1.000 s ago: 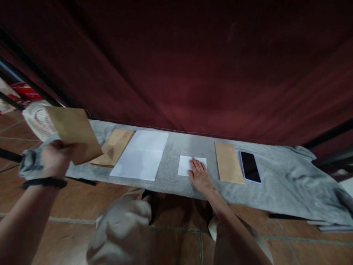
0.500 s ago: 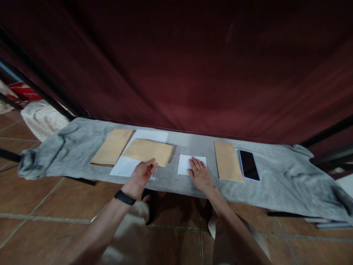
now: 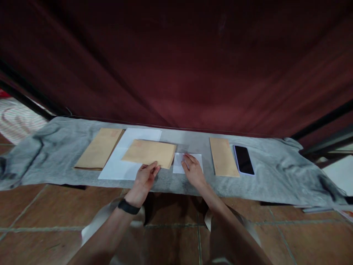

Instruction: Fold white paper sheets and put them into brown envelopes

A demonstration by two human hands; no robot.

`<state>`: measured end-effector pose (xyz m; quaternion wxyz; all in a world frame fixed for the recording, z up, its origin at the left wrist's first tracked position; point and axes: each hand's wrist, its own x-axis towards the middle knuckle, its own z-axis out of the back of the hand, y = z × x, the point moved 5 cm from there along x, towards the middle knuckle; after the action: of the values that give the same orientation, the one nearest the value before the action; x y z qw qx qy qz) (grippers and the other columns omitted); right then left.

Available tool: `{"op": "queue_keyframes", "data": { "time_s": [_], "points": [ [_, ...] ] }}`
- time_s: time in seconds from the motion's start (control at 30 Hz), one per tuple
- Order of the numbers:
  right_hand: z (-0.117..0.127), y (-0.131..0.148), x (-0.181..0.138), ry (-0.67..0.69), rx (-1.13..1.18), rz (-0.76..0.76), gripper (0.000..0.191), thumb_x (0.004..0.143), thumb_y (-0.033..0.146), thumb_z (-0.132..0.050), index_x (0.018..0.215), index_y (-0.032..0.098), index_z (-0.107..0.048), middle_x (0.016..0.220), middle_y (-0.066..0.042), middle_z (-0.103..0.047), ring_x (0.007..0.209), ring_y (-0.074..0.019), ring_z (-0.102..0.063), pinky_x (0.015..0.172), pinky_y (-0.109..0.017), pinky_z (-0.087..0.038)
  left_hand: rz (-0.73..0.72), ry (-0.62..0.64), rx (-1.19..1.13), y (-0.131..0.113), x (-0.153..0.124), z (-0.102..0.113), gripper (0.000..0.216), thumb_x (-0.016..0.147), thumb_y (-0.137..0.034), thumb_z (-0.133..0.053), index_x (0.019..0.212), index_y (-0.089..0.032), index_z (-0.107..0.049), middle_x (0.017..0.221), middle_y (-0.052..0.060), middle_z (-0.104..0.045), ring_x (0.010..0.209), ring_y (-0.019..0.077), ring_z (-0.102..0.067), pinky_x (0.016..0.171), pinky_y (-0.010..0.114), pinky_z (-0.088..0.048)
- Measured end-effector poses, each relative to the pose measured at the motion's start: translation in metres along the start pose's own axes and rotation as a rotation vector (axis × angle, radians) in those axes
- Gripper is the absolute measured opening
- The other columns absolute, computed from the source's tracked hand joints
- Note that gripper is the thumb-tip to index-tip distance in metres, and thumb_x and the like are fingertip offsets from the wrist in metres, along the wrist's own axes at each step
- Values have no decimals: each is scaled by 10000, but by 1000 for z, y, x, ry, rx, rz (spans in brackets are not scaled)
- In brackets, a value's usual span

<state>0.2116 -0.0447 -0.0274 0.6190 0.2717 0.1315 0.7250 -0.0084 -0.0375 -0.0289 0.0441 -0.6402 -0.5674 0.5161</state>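
Observation:
A brown paper envelope [image 3: 149, 151] is pinched at its near edge between the thumb and fingers of my left hand [image 3: 147, 175], which wears a black wristband. It is held over the right part of the white paper sheets [image 3: 118, 167], its right end close to a small folded white paper [image 3: 197, 162]. My right hand [image 3: 193, 171] rests on that folded paper, fingers slightly bent and apart, covering its middle. The paper lies flat on the grey cloth.
A stack of brown envelopes [image 3: 97, 149] lies left of the white sheets. Another brown envelope [image 3: 224, 157] and a phone [image 3: 244, 160] in a light purple case lie to the right. Grey cloth [image 3: 278, 169] covers the narrow bench, and a dark red curtain [image 3: 176, 73] hangs behind it.
My left hand has brought the envelope rightward, nearer the folded paper. My right hand's fingers have gone from flat to slightly bent on the paper. The camera view has shifted a little.

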Motion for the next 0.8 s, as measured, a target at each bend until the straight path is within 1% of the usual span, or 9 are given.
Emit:
{"op": "queue_keyframes", "data": {
  "time_s": [0.17,0.37,0.47,0.5,0.57,0.63,0.67,0.73,0.8],
  "points": [
    [-8,-7,-3,95,-172,10,494,1031,294,-397,1462,85,-514,1554,-146,-471,1451,-256,-411,1208,-428,-352,-76,-12,9,-18,3,3,305,708,34,-708,629,-177,-503,604,-45,-658,566,86,-660,657,193,-568],
    [-13,-8,-6,126,-258,56,507,1031,292,-383,1489,100,-481,1570,-146,-447,1458,-264,-401,1219,-452,-323,149,80,159,10,-20,16,129,806,-38,-689,751,-148,-650,711,66,-716,633,142,-699,625,220,-564],
    [-13,-8,-7,122,-267,73,507,1030,285,-380,1491,97,-478,1569,-147,-449,1461,-265,-395,1215,-445,-327,113,298,456,20,-43,4,41,829,-187,-723,848,-155,-704,800,121,-743,710,218,-728,663,311,-590],
    [-12,-8,-7,119,-265,82,508,1029,282,-379,1493,98,-476,1570,-149,-447,1462,-267,-395,1212,-449,-329,-6,437,655,19,-51,-8,100,850,-250,-712,911,-171,-719,850,125,-751,775,243,-738,718,351,-599],
    [-13,-8,-8,116,-263,101,514,1031,283,-373,1498,89,-466,1580,-159,-428,1467,-275,-386,1211,-457,-329,-448,675,1077,12,-67,-39,246,843,-260,-721,1083,-209,-718,1121,130,-744,1070,284,-705,957,422,-555],
    [-14,-8,-9,118,-272,109,525,1037,289,-360,1502,64,-454,1593,-175,-401,1480,-281,-365,1217,-462,-316,-935,726,1423,9,-76,-66,392,906,-248,-634,1295,-203,-639,1440,148,-587,1389,317,-499,1180,505,-362],
    [-16,-9,-10,120,-281,108,530,1038,289,-352,1504,53,-446,1596,-181,-393,1486,-282,-354,1222,-464,-306,-1108,720,1566,12,-76,-76,426,954,-216,-545,1377,-176,-580,1523,156,-505,1462,305,-407,1224,508,-289],
    [-18,-10,-12,125,-307,104,535,1028,258,-351,1513,48,-429,1595,-180,-395,1496,-276,-337,1231,-469,-282,-1323,701,1804,27,-67,-88,492,995,-194,-448,1480,-110,-464,1598,176,-398,1521,277,-299,1259,473,-219],
    [-21,-12,-15,131,-339,103,555,991,195,-373,1528,60,-406,1603,-166,-386,1504,-266,-323,1239,-469,-262,-1398,705,1942,47,-55,-88,529,1024,-261,-416,1522,-85,-401,1617,176,-362,1523,261,-295,1267,446,-203]
  ]
}}
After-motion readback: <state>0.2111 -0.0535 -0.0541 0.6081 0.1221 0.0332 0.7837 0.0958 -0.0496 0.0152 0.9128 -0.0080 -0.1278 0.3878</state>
